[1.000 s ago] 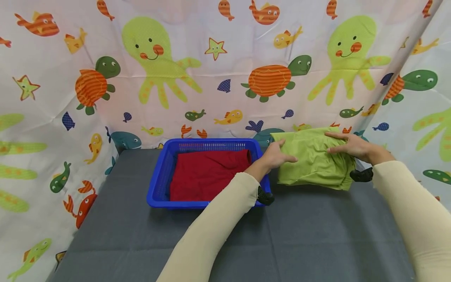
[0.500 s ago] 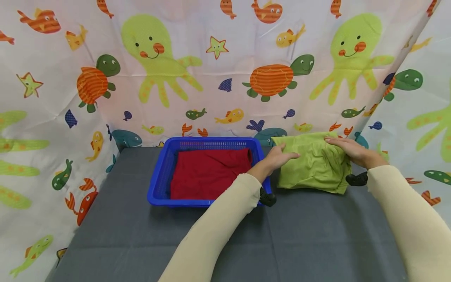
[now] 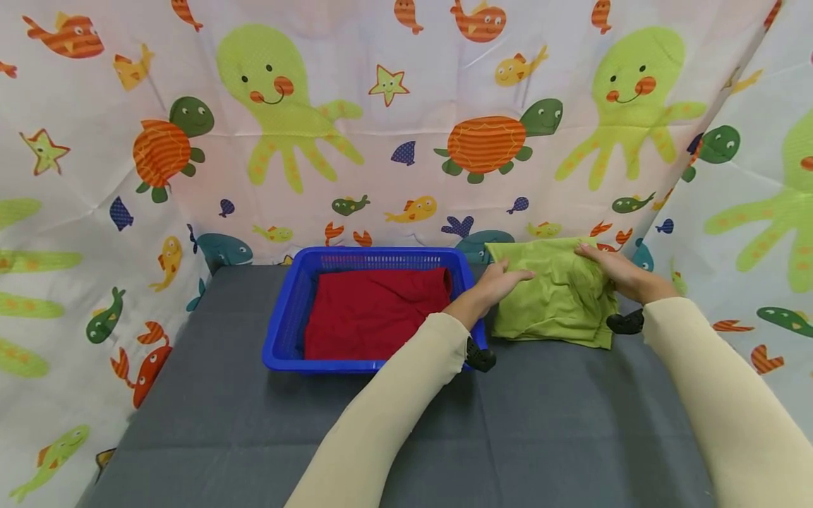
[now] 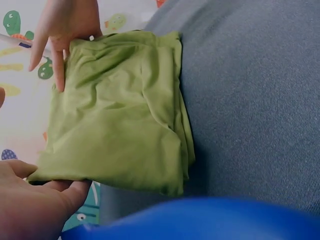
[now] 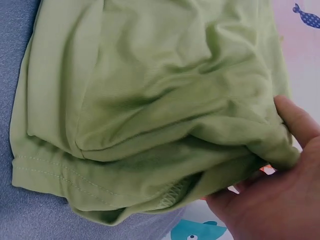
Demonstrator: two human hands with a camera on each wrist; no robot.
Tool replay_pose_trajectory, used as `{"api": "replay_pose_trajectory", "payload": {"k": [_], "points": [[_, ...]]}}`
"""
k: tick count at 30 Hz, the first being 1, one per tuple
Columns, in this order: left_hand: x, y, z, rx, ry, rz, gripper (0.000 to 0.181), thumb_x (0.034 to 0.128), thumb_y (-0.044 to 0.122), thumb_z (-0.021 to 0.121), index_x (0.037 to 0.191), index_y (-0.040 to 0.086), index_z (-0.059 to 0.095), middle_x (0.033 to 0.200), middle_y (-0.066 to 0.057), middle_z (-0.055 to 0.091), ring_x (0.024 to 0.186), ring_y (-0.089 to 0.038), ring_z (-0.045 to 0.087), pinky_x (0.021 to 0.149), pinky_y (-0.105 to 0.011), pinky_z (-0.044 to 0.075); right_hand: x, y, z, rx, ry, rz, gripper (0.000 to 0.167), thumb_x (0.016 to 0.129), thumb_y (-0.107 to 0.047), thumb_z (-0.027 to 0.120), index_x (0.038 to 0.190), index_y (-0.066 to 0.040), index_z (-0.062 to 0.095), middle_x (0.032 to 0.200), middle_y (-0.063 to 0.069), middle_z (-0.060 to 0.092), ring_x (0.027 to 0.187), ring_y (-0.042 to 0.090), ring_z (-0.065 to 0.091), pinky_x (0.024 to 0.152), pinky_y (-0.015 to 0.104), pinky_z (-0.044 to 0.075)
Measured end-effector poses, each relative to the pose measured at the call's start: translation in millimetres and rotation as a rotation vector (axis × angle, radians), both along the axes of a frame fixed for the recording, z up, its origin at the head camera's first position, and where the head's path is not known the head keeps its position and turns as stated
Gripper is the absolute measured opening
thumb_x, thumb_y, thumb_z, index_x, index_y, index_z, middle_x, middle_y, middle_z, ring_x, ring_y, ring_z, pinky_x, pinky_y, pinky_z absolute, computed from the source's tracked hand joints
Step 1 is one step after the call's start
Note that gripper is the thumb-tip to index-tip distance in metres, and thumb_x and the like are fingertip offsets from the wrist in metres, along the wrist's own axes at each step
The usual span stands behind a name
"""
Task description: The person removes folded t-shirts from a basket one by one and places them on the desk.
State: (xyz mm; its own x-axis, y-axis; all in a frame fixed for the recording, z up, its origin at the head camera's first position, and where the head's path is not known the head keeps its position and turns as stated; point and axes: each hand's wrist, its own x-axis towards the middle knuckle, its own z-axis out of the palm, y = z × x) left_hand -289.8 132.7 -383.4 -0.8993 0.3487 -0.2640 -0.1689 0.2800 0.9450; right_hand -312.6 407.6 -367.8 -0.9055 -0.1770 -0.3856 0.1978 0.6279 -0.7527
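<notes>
A folded green garment (image 3: pixel 546 296) lies on the grey surface right of the blue basket. My left hand (image 3: pixel 495 286) holds its left edge; in the left wrist view that hand (image 4: pixel 40 200) has fingers under the edge and the thumb on top. At the far right end, my right hand (image 3: pixel 625 271) grips the cloth, and in the right wrist view the hand (image 5: pixel 275 190) has its thumb on top and fingers beneath the bunched hem. The green cloth (image 5: pixel 150 100) shows a stitched hem and loose folds there.
The blue basket (image 3: pixel 279 324) stands left of the green garment, with a folded red cloth (image 3: pixel 375 314) inside. Behind and at both sides hangs a curtain (image 3: pixel 381 176) printed with sea animals. Grey fabric (image 3: pixel 209 395) covers the table.
My right hand has moved left with its end of the green garment, which is now narrower and more bunched at the right. My left hand has barely moved.
</notes>
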Motion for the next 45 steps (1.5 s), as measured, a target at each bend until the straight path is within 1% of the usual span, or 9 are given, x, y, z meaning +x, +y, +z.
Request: {"api": "replay_pose_trajectory", "payload": {"k": [5,12,17,21,24,29,31,38,45], "points": [[-1.8,-0.9,2.1,0.019,-0.018,0.010,0.082,0.0949,0.046,0.065,0.162,0.021,0.025,0.169,0.005,0.023,0.158,-0.019,0.017,0.127,-0.043,0.023,-3.3,-3.2,-3.1,-0.052,-0.032,0.047,0.087,0.100,-0.069,0.004,0.162,-0.009,-0.009,0.163,0.028,-0.025,0.150,0.056,-0.016,0.116,0.078,0.001],[-6.4,-3.9,6.3,0.039,-0.018,0.026,0.081,0.0963,0.046,0.063,0.162,0.017,0.025,0.169,0.003,0.023,0.158,-0.020,0.018,0.128,-0.043,0.022,-8.4,-6.5,-3.3,-0.079,-0.043,0.041,0.095,0.095,-0.077,0.004,0.162,-0.010,-0.009,0.163,0.027,-0.028,0.150,0.055,-0.018,0.117,0.076,-0.003],[-10.2,-8.8,10.2,0.022,-0.021,0.002,0.085,0.0967,0.046,0.061,0.163,0.016,0.019,0.171,0.000,0.017,0.159,-0.021,0.015,0.128,-0.043,0.020,-14.4,-11.6,-3.8,-0.034,-0.033,0.033,0.093,0.098,-0.073,0.008,0.160,-0.007,-0.013,0.162,0.028,-0.027,0.149,0.055,-0.019,0.118,0.075,-0.002],[-13.1,-16.4,15.3,0.035,-0.022,-0.015,0.088,0.0974,0.046,0.061,0.165,0.022,0.010,0.173,0.002,0.007,0.160,-0.020,0.007,0.129,-0.047,0.016,-16.5,-14.1,-0.4,0.041,-0.009,-0.009,0.097,0.097,-0.075,0.013,0.158,-0.008,-0.019,0.163,0.026,-0.027,0.150,0.054,-0.019,0.117,0.076,0.003],[-13.2,-23.1,20.0,0.034,-0.026,-0.030,0.086,0.0979,0.046,0.061,0.165,0.027,0.010,0.173,0.002,0.005,0.160,-0.022,0.008,0.128,-0.049,0.019,-15.3,-14.2,3.8,0.066,0.015,-0.027,0.099,0.096,-0.077,0.014,0.159,-0.007,-0.018,0.164,0.025,-0.024,0.151,0.055,-0.012,0.118,0.075,0.009],[-10.9,-34.7,26.8,0.022,0.005,-0.054,0.070,0.1019,0.040,0.057,0.162,0.024,0.026,0.170,-0.002,0.020,0.153,-0.027,0.031,0.120,-0.048,0.038,-10.6,-16.6,8.3,0.019,0.066,-0.014,0.095,0.099,-0.072,0.015,0.162,-0.004,-0.005,0.166,0.031,-0.009,0.150,0.057,0.006,0.120,0.069,0.018],[-10.1,-39.9,28.7,0.034,0.024,-0.057,0.063,0.1030,0.037,0.057,0.159,0.022,0.033,0.168,-0.005,0.026,0.151,-0.027,0.036,0.117,-0.049,0.041,-6.5,-20.1,10.6,0.008,0.087,-0.001,0.091,0.101,-0.068,0.018,0.162,-0.003,-0.001,0.166,0.033,-0.002,0.151,0.057,0.009,0.120,0.068,0.020],[-0.5,-59.6,26.1,0.106,0.054,-0.052,0.053,0.1040,0.030,0.056,0.154,0.017,0.044,0.163,-0.015,0.034,0.149,-0.031,0.038,0.115,-0.052,0.042,9.6,-39.0,13.3,0.010,0.132,0.033,0.082,0.107,-0.055,0.033,0.162,0.000,0.009,0.164,0.035,0.012,0.149,0.054,0.022,0.118,0.065,0.029],[14.1,-77.1,24.7,0.072,0.077,-0.065,0.044,0.1042,0.027,0.056,0.146,0.016,0.053,0.155,-0.012,0.048,0.141,-0.029,0.048,0.110,-0.048,0.048,22.2,-55.3,14.5,-0.011,0.152,0.078,0.074,0.108,-0.049,0.035,0.161,-0.001,0.016,0.165,0.032,0.013,0.147,0.054,0.026,0.116,0.065,0.033]]}}
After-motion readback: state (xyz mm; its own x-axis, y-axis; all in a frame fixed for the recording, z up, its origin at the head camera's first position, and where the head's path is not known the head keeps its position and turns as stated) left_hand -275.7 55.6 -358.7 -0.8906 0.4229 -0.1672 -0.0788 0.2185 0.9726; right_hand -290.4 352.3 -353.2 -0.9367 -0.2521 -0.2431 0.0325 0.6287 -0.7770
